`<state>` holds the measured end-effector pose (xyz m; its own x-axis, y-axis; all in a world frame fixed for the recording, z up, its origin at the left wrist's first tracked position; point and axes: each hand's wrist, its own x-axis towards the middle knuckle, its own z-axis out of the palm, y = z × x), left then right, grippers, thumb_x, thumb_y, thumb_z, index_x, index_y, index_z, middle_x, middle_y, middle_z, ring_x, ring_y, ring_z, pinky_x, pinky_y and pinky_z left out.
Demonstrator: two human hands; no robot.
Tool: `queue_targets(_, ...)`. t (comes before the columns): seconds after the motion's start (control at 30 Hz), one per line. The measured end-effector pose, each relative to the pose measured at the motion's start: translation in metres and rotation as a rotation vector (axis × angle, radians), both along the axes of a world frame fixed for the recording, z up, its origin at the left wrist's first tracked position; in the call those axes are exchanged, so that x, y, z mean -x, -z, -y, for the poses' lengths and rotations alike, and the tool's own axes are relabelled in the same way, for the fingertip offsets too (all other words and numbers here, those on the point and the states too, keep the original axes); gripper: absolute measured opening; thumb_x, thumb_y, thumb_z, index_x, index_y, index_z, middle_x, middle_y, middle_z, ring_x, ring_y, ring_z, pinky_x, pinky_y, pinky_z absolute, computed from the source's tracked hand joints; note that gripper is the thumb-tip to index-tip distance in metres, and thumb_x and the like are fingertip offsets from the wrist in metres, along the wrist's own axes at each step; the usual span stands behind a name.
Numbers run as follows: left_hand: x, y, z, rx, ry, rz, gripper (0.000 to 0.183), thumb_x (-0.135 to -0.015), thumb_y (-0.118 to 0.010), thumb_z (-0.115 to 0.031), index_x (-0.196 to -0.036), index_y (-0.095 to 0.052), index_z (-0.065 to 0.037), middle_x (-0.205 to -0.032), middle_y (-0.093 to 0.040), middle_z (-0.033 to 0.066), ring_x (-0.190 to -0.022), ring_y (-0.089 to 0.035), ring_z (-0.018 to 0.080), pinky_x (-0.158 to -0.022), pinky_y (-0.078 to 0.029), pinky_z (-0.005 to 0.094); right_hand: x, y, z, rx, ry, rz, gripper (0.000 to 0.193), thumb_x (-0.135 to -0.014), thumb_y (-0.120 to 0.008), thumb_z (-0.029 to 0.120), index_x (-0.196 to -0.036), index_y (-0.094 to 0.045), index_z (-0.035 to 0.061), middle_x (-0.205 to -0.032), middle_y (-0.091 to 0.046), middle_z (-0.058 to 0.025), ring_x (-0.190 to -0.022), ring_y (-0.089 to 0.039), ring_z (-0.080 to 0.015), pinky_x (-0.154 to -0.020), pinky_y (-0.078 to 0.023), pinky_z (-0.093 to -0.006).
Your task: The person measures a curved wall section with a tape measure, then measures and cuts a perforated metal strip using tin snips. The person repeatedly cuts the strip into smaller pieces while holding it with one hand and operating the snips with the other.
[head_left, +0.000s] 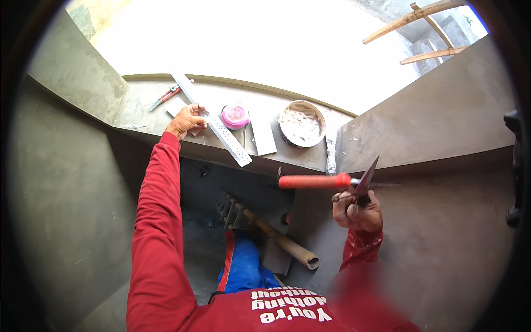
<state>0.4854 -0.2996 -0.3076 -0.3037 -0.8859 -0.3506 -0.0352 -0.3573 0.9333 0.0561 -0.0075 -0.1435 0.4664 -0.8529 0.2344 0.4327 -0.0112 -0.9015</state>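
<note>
My left hand (189, 119) is closed around a white perforated metal strip (225, 136), which slants across the window ledge with its near end past the edge. In front of me, to the right, my right hand (358, 211) grips a red-handled tool (315, 181) at its metal end. Its pointed blades stick out above and beside the fingers; motion blurs them, and its exact kind is unclear. A red-and-dark hand tool (168, 97) lies beyond my left hand. Right of the strip sit a round pink case (235, 116), a flat pale piece (264, 138) and a tub of whitish paste (302, 124).
A paste-smeared tool (331, 150) rests at the ledge's right end. Grey plastered walls (426, 130) flank the bright opening. Below the ledge (210, 145), a brown tube-like pole (285, 243) slants near my blue-clad leg (243, 263). Wooden poles (415, 23) stand outside.
</note>
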Motion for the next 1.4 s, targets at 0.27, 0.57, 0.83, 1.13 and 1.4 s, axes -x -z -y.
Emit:
queue_targets(0.27,0.0,-0.003,-0.003,0.019,0.01,0.036,0.044,-0.076,-0.07,0.008,-0.118,-0.063,-0.003,-0.096,-0.069,0.006,-0.08,-0.068,0.014,-0.074,-0.06,0.0266,-0.109,0.01,0.003,-0.098,-1.072,0.052,0.043,-0.1,-0.062,0.016,-0.138,-0.057,-0.0033,-0.082,-0.058,-0.0024,-0.066,-0.047,-0.0087,-0.061,-0.042,-0.0281)
queue_targets(0.57,0.0,0.001,-0.003,0.041,-0.019,0.029,0.04,-0.079,-0.07,0.009,-0.116,-0.061,-0.001,-0.095,-0.07,0.0084,-0.076,-0.069,0.0141,-0.066,-0.06,0.0262,-0.192,0.022,-0.038,-0.41,-1.056,0.292,0.065,-0.097,-0.069,0.039,-0.144,-0.05,-0.0019,-0.119,-0.061,-0.0063,-0.088,-0.056,-0.0107,-0.071,-0.048,-0.0276)
queue_targets(0.83,0.0,-0.001,-0.002,0.028,-0.022,0.036,0.04,-0.078,-0.072,0.007,-0.115,-0.061,-0.002,-0.093,-0.069,0.007,-0.073,-0.068,0.0127,-0.067,-0.061,0.0256,-0.21,0.008,-0.072,-0.611,-0.964,0.536,0.057,-0.093,-0.071,0.036,-0.132,-0.057,-0.0044,-0.129,-0.057,-0.0128,-0.116,-0.052,-0.0203,-0.102,-0.038,-0.0376)
queue_targets(1.13,0.0,-0.007,-0.004,0.012,-0.025,0.0,0.036,-0.082,-0.071,0.006,-0.116,-0.06,-0.001,-0.097,-0.068,0.0074,-0.075,-0.068,0.0143,-0.07,-0.063,0.0269,-0.163,-0.006,-0.049,-0.56,-0.681,0.614,0.045,-0.099,-0.059,0.018,-0.137,-0.044,0.0019,-0.13,-0.057,-0.0208,-0.125,-0.056,-0.0319,-0.11,-0.042,-0.0462)
queue_targets(1.4,0.056,-0.073,0.026,0.063,-0.182,-0.352,0.027,-0.09,-0.065,0.004,-0.115,-0.058,-0.003,-0.106,-0.066,0.0083,-0.097,-0.068,0.021,-0.095,-0.059,0.0375,-0.101,0.011,0.004,-0.315,0.321,-0.325,0.026,-0.099,-0.059,0.015,-0.119,-0.058,-0.0018,-0.091,-0.06,-0.0047,-0.085,-0.056,-0.0125,-0.077,-0.047,-0.0286)
